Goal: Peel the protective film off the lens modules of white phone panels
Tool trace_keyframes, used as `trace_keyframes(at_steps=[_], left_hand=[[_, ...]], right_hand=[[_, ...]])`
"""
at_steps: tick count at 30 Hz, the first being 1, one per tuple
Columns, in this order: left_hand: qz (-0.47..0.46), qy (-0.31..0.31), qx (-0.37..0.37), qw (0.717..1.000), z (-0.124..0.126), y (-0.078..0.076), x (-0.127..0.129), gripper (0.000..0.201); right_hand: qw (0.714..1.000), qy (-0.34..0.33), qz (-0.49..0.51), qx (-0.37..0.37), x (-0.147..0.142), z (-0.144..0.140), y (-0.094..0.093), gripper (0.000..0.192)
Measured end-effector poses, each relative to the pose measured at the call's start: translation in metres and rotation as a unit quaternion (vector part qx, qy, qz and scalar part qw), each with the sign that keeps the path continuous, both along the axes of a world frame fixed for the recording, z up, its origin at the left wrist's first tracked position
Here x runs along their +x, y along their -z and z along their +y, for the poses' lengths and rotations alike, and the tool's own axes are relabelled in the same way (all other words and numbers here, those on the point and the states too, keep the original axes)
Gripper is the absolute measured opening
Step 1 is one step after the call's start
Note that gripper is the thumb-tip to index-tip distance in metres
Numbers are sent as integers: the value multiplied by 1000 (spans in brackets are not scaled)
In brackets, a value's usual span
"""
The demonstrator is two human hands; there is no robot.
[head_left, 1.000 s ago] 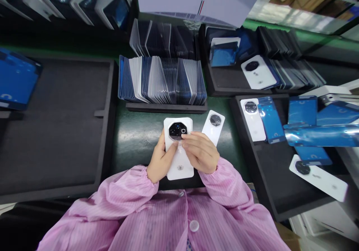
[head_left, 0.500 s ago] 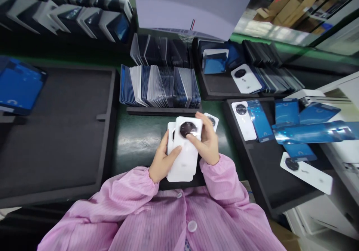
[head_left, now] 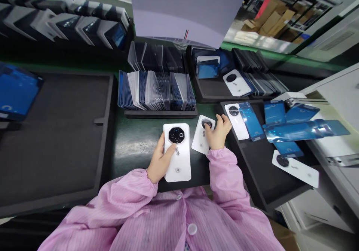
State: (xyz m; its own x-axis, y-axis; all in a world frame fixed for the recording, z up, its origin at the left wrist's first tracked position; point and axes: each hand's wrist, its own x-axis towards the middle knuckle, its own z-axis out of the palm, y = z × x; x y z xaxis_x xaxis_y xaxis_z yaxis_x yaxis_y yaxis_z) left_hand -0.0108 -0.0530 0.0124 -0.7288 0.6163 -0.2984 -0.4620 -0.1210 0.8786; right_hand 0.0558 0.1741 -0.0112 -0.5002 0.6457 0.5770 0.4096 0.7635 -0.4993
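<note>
My left hand [head_left: 160, 164] is closed on a white phone back cover [head_left: 182, 165] with a dark round camera area, its thumb lying on the front just under the camera. Whether more covers lie beneath it, I cannot tell. To the right, a second white phone cover [head_left: 199, 140] rests tilted on the green bench. My right hand [head_left: 218, 135] reaches over its right side, thumb at the camera area and the other fingers spread beyond the edge.
A rack of upright covers [head_left: 158, 92] stands behind my hands. Black trays lie to the left [head_left: 64, 138] and right [head_left: 252, 168]; the right one carries white covers and blue-filmed sheets [head_left: 305, 130]. A pale panel [head_left: 185, 11] hangs over the back.
My right hand has left the covers in my left hand and moved right to the cover on the bench. The offset covers in my left hand now look lined up.
</note>
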Motion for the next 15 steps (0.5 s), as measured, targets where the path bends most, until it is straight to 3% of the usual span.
trace_keyframes(at_steps=[3, 6, 9, 12, 15], left_hand=[[29, -4, -9, 1000, 0, 3, 1, 59], [79, -11, -23, 997, -1, 6, 1, 63], [122, -16, -32, 992, -2, 11, 0, 63], [141, -18, -38, 989, -2, 15, -1, 62], [116, -9, -44, 992, -2, 16, -2, 64]], right_hand=[[990, -122, 70, -24, -6, -34, -31, 20], [966, -241, 30, -93, -14, -67, -54, 15], [958, -259, 0, -123, -22, -83, -59, 14], [957, -260, 14, -130, -27, -86, -52, 6], [962, -265, 50, -49, -25, -86, -44, 8]])
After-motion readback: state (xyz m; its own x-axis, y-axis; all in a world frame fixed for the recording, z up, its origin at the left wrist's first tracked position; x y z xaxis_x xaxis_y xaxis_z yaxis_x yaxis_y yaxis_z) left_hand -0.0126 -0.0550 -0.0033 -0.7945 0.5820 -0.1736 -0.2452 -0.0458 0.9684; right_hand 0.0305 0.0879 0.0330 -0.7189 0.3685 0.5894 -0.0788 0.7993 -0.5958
